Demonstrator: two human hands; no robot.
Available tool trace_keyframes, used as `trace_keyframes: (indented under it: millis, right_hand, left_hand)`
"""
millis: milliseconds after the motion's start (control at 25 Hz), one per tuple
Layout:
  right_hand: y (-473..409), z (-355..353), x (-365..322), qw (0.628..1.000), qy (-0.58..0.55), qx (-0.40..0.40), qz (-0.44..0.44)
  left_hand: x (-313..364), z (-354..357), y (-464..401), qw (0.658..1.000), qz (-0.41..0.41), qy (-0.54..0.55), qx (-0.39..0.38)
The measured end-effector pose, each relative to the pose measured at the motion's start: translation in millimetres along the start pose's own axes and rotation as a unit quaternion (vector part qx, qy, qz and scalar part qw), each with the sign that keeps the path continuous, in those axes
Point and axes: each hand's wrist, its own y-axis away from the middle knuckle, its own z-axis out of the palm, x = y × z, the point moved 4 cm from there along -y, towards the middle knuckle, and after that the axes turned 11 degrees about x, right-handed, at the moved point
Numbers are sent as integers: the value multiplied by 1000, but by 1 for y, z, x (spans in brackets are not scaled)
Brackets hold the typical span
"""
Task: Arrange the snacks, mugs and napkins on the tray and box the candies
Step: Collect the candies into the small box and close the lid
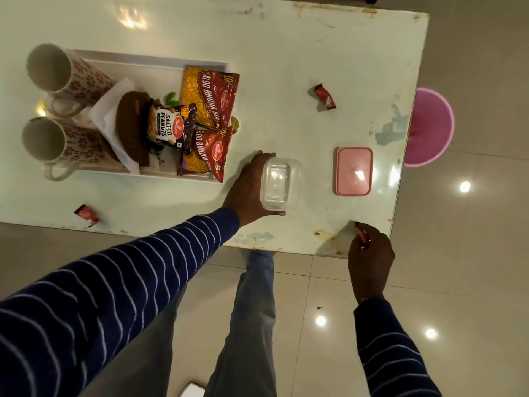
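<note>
My left hand grips the clear plastic box on the table, fingers and thumb around its left side. The box's pink lid lies to its right. My right hand pinches a red candy at the table's near edge. A second red candy lies further back, a third near the front left. The white tray holds two patterned mugs, white napkins, a brown item, a peanuts packet and two red-and-yellow snack packets.
The pale table is stained and ends close to my legs. A pink round bin stands on the glossy tiled floor past the table's right edge. A white object shows at the bottom.
</note>
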Motion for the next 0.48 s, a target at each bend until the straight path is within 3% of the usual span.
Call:
trace_keyframes:
  millis: [120,320,480]
  right_hand:
    - [-8,-2,-36,996,-84,26,-13]
    - [20,29,-130,969,-163,-38,-181]
    - [9,44,-150,973,-183,-11,-143]
  left_hand:
    - [0,-1,-1,1000,7,-2,7]
    - [1,-1,0,1000,18,-10,24]
    - [-4,-3,-1,997,38,-51,33]
